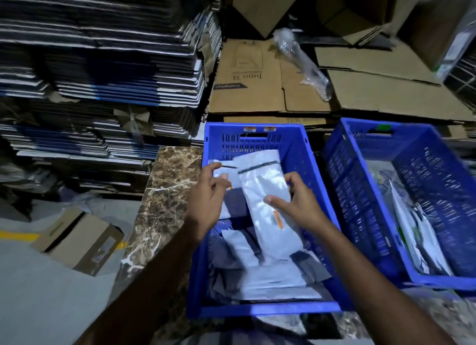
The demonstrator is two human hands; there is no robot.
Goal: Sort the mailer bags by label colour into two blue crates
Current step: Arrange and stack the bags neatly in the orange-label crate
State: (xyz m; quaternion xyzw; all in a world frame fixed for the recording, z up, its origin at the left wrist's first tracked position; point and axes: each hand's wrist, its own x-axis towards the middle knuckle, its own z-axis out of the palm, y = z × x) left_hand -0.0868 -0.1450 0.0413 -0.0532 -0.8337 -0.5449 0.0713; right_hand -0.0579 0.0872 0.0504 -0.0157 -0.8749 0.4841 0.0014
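Note:
Two blue crates stand side by side on a marble counter. The left crate (253, 136) holds several grey-white mailer bags. A long mailer bag with an orange label (268, 190) lies tilted over the pile. My right hand (296, 205) grips its right edge, thumb on top near the orange label. My left hand (211, 198) pinches the corner of another mailer bag (226, 171) at the crate's left side. The right crate (438, 174) holds a few white mailer bags with green print (417, 231).
The marble counter (164, 190) runs left of the crates. Tall stacks of flattened dark cartons (98, 61) rise at the left. Flat brown cardboard (270, 79) with a bubble-wrap roll lies behind. A small cardboard box (79, 239) sits on the grey floor.

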